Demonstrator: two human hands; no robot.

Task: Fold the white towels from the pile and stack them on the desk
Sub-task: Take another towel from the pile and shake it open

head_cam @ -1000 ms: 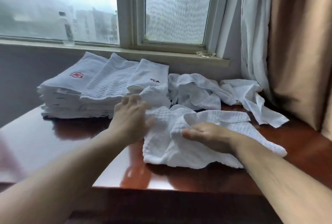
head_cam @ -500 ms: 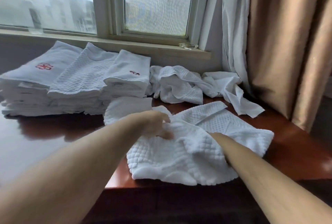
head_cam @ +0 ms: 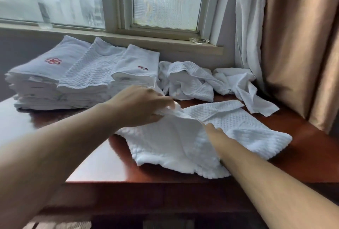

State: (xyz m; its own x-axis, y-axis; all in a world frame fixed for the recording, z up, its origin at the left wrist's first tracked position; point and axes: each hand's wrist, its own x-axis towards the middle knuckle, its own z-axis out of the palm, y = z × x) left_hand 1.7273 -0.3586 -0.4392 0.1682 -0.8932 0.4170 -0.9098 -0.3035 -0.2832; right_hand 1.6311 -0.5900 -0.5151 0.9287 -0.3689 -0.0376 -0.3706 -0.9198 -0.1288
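A white waffle-textured towel point(head_cam: 238, 129) lies rumpled on the reddish wooden desk point(head_cam: 302, 159). My left hand point(head_cam: 141, 105) pinches a raised fold of that towel near its far left corner. My right hand point(head_cam: 214, 131) is tucked under the same fold, so its fingers are hidden by the cloth. Behind the towel sits a loose pile of unfolded white towels point(head_cam: 192, 80). Stacks of folded white towels point(head_cam: 69, 82) stand at the left of the desk, some with red embroidery.
The window sill point(head_cam: 165, 39) runs behind the desk, and a small glass dish point(head_cam: 199, 40) rests on it. White and tan curtains point(head_cam: 293, 36) hang at the right. The near desk edge point(head_cam: 146, 181) runs below my forearms.
My left hand went from lying flat on the towel to pinching a fold and lifting it. My right hand slid under the cloth. The view shifted right, then back a little.
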